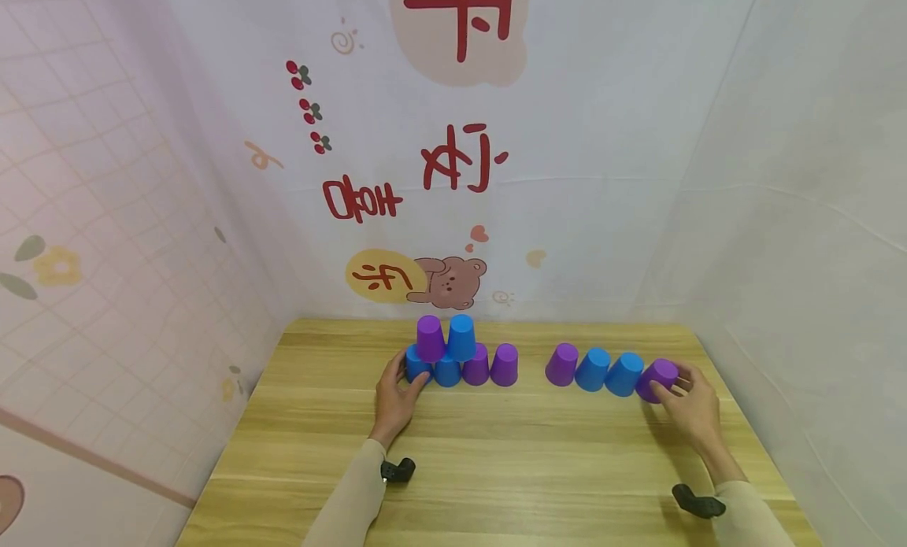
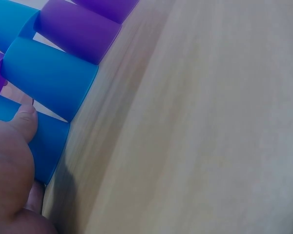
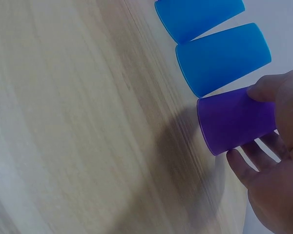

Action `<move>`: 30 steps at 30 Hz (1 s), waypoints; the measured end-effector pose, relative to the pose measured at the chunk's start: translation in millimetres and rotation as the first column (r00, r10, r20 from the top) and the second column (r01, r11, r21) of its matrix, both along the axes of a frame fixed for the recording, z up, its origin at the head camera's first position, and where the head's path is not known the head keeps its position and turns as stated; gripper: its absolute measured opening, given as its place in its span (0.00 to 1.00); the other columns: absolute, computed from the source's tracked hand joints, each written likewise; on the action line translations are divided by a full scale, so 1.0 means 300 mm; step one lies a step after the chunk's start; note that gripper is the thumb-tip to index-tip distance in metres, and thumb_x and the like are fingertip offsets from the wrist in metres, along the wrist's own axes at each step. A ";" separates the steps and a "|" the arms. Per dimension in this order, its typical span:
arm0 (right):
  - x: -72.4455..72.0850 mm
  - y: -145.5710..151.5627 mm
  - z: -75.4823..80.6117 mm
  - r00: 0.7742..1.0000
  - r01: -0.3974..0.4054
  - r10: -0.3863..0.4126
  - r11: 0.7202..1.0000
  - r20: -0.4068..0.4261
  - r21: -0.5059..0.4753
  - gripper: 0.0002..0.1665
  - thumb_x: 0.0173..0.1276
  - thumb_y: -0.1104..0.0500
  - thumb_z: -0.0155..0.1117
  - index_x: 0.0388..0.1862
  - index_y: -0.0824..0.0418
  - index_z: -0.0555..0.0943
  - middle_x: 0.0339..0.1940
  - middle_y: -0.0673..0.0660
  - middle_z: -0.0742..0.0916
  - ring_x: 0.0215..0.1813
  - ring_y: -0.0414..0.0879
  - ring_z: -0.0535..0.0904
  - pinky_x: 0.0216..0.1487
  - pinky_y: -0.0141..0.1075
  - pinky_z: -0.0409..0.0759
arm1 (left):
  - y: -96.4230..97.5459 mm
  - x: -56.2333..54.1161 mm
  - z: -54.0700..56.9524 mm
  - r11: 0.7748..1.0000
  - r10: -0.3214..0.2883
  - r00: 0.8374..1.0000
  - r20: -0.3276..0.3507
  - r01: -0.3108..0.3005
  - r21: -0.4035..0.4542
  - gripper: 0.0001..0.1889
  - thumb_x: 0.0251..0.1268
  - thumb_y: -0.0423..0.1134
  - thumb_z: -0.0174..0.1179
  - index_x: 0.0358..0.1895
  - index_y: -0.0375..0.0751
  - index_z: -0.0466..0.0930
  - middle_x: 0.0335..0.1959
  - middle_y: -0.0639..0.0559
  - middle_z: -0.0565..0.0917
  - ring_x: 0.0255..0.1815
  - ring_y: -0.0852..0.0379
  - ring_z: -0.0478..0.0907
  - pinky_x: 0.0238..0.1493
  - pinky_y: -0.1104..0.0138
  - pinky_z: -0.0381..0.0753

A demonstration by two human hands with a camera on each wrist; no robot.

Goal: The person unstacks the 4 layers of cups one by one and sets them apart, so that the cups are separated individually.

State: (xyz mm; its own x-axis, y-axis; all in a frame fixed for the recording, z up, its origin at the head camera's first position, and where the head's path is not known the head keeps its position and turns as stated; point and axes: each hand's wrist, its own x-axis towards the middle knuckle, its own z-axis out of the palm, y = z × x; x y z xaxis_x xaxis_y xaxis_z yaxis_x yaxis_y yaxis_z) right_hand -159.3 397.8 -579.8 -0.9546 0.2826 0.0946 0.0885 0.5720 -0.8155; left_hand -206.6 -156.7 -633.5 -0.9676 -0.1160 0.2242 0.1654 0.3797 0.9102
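Note:
My left hand (image 1: 397,397) grips the leftmost blue cup (image 2: 51,146), thumb on its near side and the other fingers mostly hidden behind it. This upside-down cup ends a bottom row with another blue cup (image 1: 447,371) and two purple cups, one of them the purple cup (image 1: 505,365) at the right end. Over that row stand an upper purple cup (image 1: 430,339) and an upper blue cup (image 1: 462,338). At the far right my right hand (image 1: 693,405) holds a purple cup (image 3: 237,119) between thumb and fingers, its rim down by the wood.
Left of the right-hand cup stand two blue cups, the nearer blue cup (image 1: 624,375) beside it, and a purple cup (image 1: 562,364). A gap separates both groups. The wooden table (image 1: 524,468) meets a printed cloth backdrop (image 1: 588,216) behind the cups.

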 end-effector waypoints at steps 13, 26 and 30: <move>-0.002 0.005 0.002 0.998 -0.038 0.038 0.999 0.041 0.004 0.50 0.80 0.56 0.77 0.87 0.75 0.61 0.79 0.87 0.74 0.76 0.85 0.76 0.43 0.06 0.75 | -0.004 -0.004 -0.006 1.000 0.004 1.000 0.007 -0.004 0.001 0.37 0.79 0.34 0.73 0.86 0.38 0.69 0.81 0.34 0.79 0.81 0.34 0.79 0.84 0.43 0.81; -0.001 0.014 0.015 0.994 -0.070 0.069 0.998 0.086 0.001 0.67 0.80 0.42 0.76 0.96 0.66 0.44 0.90 0.81 0.63 0.85 0.86 0.62 0.79 0.82 0.69 | -0.005 -0.004 -0.005 1.000 -0.001 1.000 -0.004 0.001 0.010 0.37 0.78 0.35 0.74 0.85 0.39 0.70 0.81 0.34 0.79 0.81 0.35 0.80 0.84 0.44 0.81; 0.001 0.014 0.025 0.995 -0.075 0.075 0.997 0.070 0.003 0.68 0.80 0.40 0.76 0.96 0.63 0.43 0.91 0.80 0.61 0.87 0.85 0.60 0.81 0.82 0.66 | -0.004 -0.004 -0.007 1.000 0.000 1.000 0.006 0.000 0.009 0.38 0.78 0.35 0.74 0.86 0.39 0.69 0.81 0.34 0.79 0.82 0.35 0.79 0.84 0.44 0.81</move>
